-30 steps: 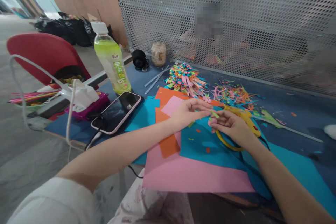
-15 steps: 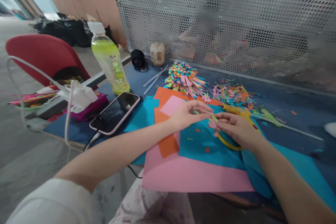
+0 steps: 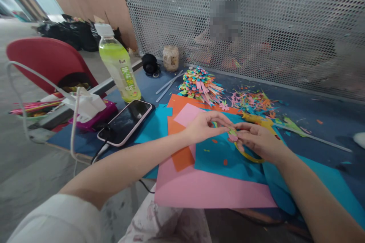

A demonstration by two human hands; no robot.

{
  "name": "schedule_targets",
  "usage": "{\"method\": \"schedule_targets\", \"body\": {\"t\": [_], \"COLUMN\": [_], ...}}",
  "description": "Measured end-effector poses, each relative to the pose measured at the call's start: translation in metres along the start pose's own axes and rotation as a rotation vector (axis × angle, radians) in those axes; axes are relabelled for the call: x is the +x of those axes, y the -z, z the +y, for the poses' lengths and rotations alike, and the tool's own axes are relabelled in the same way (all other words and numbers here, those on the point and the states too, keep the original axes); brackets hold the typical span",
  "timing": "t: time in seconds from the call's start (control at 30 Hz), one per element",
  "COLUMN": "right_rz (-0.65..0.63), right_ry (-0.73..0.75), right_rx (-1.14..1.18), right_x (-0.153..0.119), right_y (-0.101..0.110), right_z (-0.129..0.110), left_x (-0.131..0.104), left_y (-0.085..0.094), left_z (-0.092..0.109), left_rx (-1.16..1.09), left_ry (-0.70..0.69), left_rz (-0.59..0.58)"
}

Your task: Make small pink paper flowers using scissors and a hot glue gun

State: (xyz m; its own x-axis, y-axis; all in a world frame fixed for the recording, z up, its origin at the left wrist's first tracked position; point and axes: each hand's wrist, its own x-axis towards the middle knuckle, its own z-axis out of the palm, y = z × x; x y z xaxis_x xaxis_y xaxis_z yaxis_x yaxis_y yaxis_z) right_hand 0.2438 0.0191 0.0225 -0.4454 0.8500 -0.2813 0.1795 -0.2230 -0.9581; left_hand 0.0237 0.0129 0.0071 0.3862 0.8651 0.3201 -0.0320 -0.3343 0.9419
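Observation:
Between my fingertips is a small pink and green paper piece (image 3: 233, 134). My left hand (image 3: 207, 126) pinches its green part from the left. From the right, my right hand (image 3: 255, 138) grips the pink part. Beneath both hands lies a blue paper sheet (image 3: 228, 165) with small orange and green scraps on it. Yellow-handled scissors (image 3: 251, 158) rest partly under my right hand. A yellow glue gun (image 3: 264, 121) lies just behind that hand. Pink paper (image 3: 211, 193) and orange paper (image 3: 182, 159) spread underneath and to the left.
A pile of fringed coloured strips (image 3: 201, 85) and paper scraps (image 3: 253, 101) lie behind my hands. To the left are a phone (image 3: 125, 122), a drink bottle (image 3: 121, 68) and a white charger (image 3: 88, 106) with cables. A perforated metal panel (image 3: 176, 15) closes off the back.
The pink and green piece has shifted slightly right and down and turned a little. My fingertips have drawn closer together around it.

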Motion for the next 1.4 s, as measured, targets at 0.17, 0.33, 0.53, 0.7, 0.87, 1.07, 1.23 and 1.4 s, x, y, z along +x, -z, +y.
{"method": "schedule_targets", "body": {"t": [0.17, 0.33, 0.53, 0.7, 0.87, 1.07, 1.23, 1.4], "right_rz": [0.009, 0.009, 0.006, 0.017, 0.014, 0.004, 0.002, -0.01], "right_ry": [-0.002, -0.013, -0.028, -0.031, -0.03, -0.028, -0.03, -0.026], "right_rx": [0.017, 0.033, 0.04, 0.04, 0.033, 0.053, 0.061, 0.067], "right_x": [-0.003, -0.003, -0.003, -0.003, -0.003, -0.004, -0.004, -0.002], "right_y": [-0.003, -0.003, -0.002, -0.002, -0.002, -0.003, -0.003, 0.0], "right_z": [-0.006, -0.007, -0.007, -0.008, -0.007, -0.009, -0.009, -0.005], "left_x": [-0.002, -0.001, -0.001, -0.002, -0.002, -0.001, 0.0, 0.0], "left_y": [-0.001, 0.001, 0.003, 0.003, 0.004, 0.005, 0.007, 0.008], "left_z": [0.0, 0.001, 0.006, 0.007, 0.008, 0.011, 0.01, 0.006], "left_rx": [-0.038, 0.087, 0.13, 0.195, 0.238, 0.332, 0.366, 0.414], "left_ry": [0.054, -0.053, -0.086, -0.172, -0.279, -0.294, -0.39, -0.469], "left_rz": [-0.04, -0.009, -0.008, -0.003, -0.017, -0.138, -0.158, -0.138]}}
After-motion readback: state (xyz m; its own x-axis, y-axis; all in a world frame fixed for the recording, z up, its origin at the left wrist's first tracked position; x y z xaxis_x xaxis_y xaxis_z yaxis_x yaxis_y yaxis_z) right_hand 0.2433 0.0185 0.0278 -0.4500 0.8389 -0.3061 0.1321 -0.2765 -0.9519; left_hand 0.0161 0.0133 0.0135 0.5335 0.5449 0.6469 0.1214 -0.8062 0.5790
